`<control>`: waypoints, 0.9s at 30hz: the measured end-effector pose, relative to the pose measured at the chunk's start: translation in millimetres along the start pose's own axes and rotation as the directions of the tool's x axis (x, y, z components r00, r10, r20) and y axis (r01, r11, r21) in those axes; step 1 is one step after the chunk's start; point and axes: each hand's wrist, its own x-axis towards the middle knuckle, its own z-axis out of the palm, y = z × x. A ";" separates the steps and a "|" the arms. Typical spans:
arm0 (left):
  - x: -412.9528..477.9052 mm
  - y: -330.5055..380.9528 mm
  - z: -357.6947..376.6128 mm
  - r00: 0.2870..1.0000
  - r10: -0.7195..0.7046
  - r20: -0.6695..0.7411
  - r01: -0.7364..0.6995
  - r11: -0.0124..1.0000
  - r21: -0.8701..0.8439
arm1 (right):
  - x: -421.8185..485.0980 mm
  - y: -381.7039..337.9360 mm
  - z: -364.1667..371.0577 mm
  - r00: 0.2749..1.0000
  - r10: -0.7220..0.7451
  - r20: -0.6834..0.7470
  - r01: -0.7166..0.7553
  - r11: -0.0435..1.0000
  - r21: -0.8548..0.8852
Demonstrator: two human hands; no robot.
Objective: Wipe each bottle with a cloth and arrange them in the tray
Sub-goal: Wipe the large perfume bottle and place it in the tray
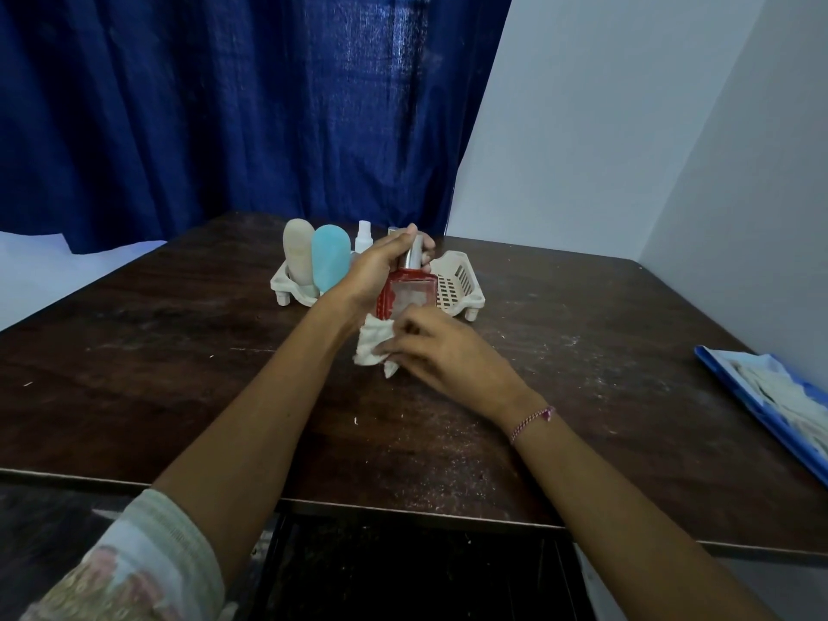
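**Q:** Where is the bottle that is being cleaned?

**A:** A square red perfume bottle (405,294) with a silver cap stands roughly upright at the centre of the scene. It is just in front of a cream plastic tray (463,284) and outside it. A white cloth (373,348) hides its base, so it is unclear whether the bottle rests on the table.

**Q:** What are the hands doing?

**A:** The left hand (378,267) reaches in from the left, its fingers curled round the silver cap and neck. The right hand (446,354) sits lower. Its bent fingers pinch the crumpled cloth against the lower front of the bottle. A pink-and-white thread bracelet (533,423) circles the right wrist. A pale patterned sleeve (148,562) covers the left arm in the bottom-left corner.

**Q:** What is in the tray?

**A:** At its left end, a beige squeeze bottle (298,255) and a light blue squeeze bottle (330,257) stand side by side. Behind them is a small white spray bottle (363,237), partly hidden by the left hand. The tray's right end has slotted walls.

**Q:** And the surroundings?

**A:** Everything sits on a dark wooden table (179,374) dusted with pale specks. A blue-rimmed board (761,414) holding crumpled white material lies at the right edge, well apart from the tray. A deep blue curtain (224,105) hangs behind, with a pale wall (627,150) to the right.
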 end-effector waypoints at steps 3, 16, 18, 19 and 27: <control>-0.5 -0.7 0.6 1.000 -0.014 0.017 0.014 0.998 -0.053 | 1.3 3.9 -1.3 0.996 0.045 -0.082 -0.048 0.998 -0.038; -1.2 -0.3 0.9 0.999 0.005 0.041 -0.001 0.996 -0.086 | 2.6 -2.6 3.3 0.985 0.042 -0.169 -0.070 0.984 -0.163; -1.8 1.1 1.8 0.998 0.012 0.055 -0.008 0.997 -0.075 | 2.9 -1.0 4.1 0.981 0.045 -0.189 -0.080 0.980 -0.181; -2.4 1.1 2.4 0.998 0.015 0.059 -0.011 0.998 -0.065 | 2.6 1.6 3.4 0.972 0.069 -0.225 -0.109 0.979 -0.170; -10.2 4.3 11.1 0.996 0.081 0.030 -0.085 0.974 0.210 | -1.3 16.9 -6.6 0.848 0.301 -0.436 -0.310 0.949 0.051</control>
